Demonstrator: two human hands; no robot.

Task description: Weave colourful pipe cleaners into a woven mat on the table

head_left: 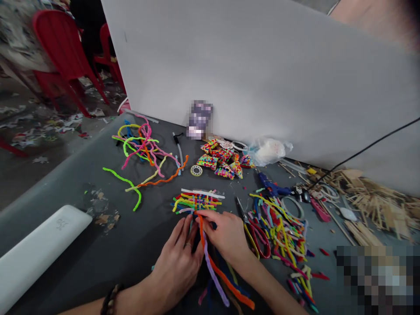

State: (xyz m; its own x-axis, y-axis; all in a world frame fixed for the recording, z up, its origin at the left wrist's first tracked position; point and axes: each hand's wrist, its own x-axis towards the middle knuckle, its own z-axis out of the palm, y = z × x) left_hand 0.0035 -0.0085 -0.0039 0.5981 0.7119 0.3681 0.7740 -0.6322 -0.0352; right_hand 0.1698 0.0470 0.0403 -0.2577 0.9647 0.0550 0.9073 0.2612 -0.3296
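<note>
A small woven piece of coloured pipe cleaners [198, 201] lies on the dark table in front of my hands. My left hand [179, 256] has its fingers closed at the near edge of the weave, on the strands there. My right hand [226, 232] pinches the strands at the same edge, its fingertips close to the left ones. Long orange [226, 280] and purple [211, 267] pipe cleaners hang from the weave toward me, between my hands. Darker strands lie partly hidden beneath my right forearm.
Scissors [259, 238] and a pile of short pipe cleaners [288, 227] lie right of my hands. Beyond are finished woven pieces [225, 159], a tape roll [196, 170] and a blue glue gun [272, 186]. Long pipe cleaners [144, 140] lie back left; a white device [42, 258] sits left.
</note>
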